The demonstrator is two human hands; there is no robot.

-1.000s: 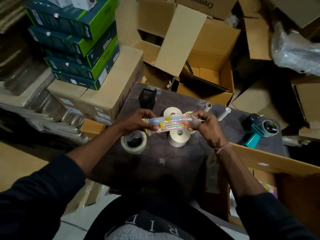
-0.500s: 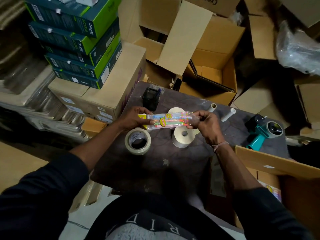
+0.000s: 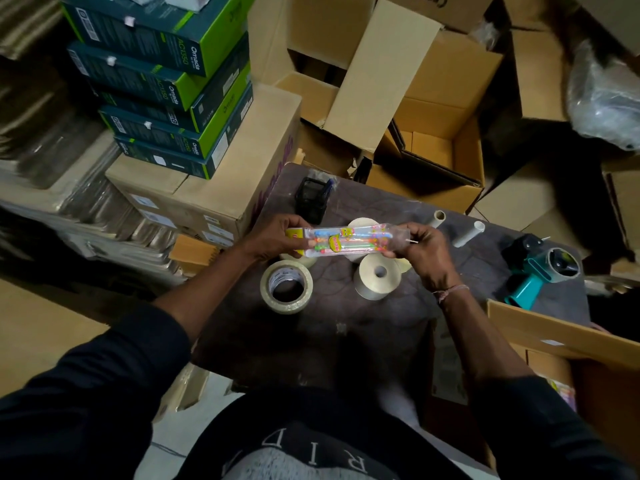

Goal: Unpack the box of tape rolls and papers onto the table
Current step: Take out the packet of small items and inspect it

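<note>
I hold a clear plastic packet with colourful items (image 3: 346, 241) stretched level between both hands above the dark table (image 3: 346, 327). My left hand (image 3: 273, 239) pinches its yellow end and my right hand (image 3: 424, 252) grips the other end. Below the packet lie a clear tape roll (image 3: 286, 286) with a wide hole and a cream roll (image 3: 377, 277); two more cream rolls are partly hidden behind the packet. The open cardboard box (image 3: 554, 336) stands at the table's right, its inside mostly dark.
A teal tape dispenser (image 3: 540, 268) lies at the table's right edge. Two cardboard tubes (image 3: 467, 233) and a black mesh holder (image 3: 313, 199) sit at the back. Stacked green boxes (image 3: 166, 84) on a carton stand left; open cartons (image 3: 433, 133) crowd behind.
The packet has been turned from slightly tilted to level and pulled straighter between my hands. The view has shifted a little; the rolls on the table have not moved.
</note>
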